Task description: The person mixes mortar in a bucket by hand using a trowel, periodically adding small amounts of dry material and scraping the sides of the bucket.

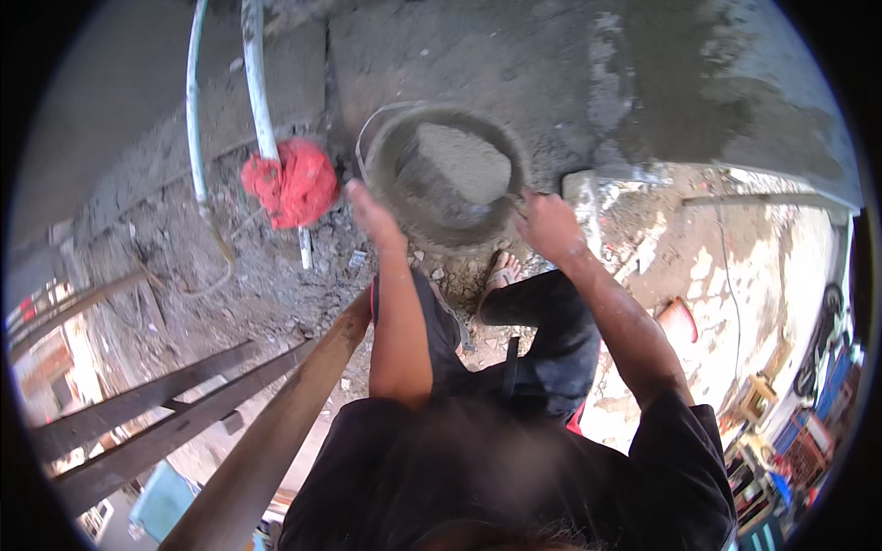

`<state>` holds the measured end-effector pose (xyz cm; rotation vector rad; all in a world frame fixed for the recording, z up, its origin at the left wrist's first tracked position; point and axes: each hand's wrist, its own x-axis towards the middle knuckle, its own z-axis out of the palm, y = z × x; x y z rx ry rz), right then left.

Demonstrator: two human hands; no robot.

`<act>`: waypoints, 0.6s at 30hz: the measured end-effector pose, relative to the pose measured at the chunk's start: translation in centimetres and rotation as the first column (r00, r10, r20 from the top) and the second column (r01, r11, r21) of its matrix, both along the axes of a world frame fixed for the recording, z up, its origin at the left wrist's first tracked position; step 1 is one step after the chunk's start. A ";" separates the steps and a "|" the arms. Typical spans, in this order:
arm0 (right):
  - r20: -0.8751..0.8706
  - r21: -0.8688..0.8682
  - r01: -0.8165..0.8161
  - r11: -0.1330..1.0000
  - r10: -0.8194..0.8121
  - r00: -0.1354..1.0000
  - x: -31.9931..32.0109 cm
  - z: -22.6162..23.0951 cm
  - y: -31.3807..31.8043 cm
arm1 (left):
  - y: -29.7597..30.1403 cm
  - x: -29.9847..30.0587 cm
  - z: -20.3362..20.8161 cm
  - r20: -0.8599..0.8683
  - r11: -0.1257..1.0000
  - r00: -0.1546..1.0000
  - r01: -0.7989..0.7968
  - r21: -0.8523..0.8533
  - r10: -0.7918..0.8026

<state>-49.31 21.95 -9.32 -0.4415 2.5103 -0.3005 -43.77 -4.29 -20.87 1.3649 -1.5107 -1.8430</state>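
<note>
A round dark bucket (390, 204) stands on the ground in front of me, its inner wall coated with grey. Inside, a pale grey heap of mortar (464, 163) lies toward the right and far side. My left hand (372, 219) is beside the bucket's near-left rim, fingers stretched out, holding nothing; whether it touches the rim I cannot tell. At the right rim my right hand (551, 227) is closed round the handle of what looks like a trowel (516, 196), whose blade is hard to make out. The thin wire bail (360, 147) rests against the bucket's left side.
Left of the bucket, a red wrapping (292, 184) covers the end of a pale pipe (257, 83); a thinner hose (194, 110) runs alongside. Wooden beams (175, 404) and a pole (276, 441) lie at lower left. A reddish pot (678, 321) and crates (808, 445) are at right.
</note>
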 end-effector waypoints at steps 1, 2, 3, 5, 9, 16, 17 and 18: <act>-0.058 -0.035 -0.032 0.999 0.030 0.998 0.0 0.4 0.5 | -1.5 1.1 -0.8 -0.007 0.993 0.999 -0.036 -0.115 0.036; -0.075 -0.032 -0.060 0.998 0.057 0.996 0.0 1.6 0.2 | -1.2 3.1 -0.9 -0.014 0.976 0.998 -0.071 -0.207 0.069; -0.042 0.037 -0.029 0.999 0.030 0.999 -0.2 5.2 0.5 | 2.5 3.2 3.9 0.029 0.991 0.998 -0.058 -0.124 0.062; -0.092 0.028 -0.054 0.998 0.057 0.994 0.5 12.1 -2.2 | 2.2 8.0 5.7 0.114 0.983 0.985 0.140 -0.121 -0.126; 0.009 -0.422 -0.043 0.905 0.052 0.999 1.8 25.1 -2.9 | 4.4 17.9 10.9 0.393 0.767 0.751 0.623 -0.154 -0.531; 0.626 -0.324 0.660 0.678 -0.370 0.687 -3.7 33.8 11.5 | 5.6 27.3 18.8 0.547 0.622 0.435 0.753 0.215 -0.715; 0.373 -0.474 0.713 0.517 -0.616 0.694 -3.5 34.1 15.5 | 5.6 27.4 19.1 0.547 0.588 0.395 0.773 0.236 -0.738; 0.099 -0.304 0.687 0.660 -0.695 0.712 -3.3 36.5 20.7 | 5.4 27.3 19.3 0.544 0.552 0.354 0.793 0.258 -0.761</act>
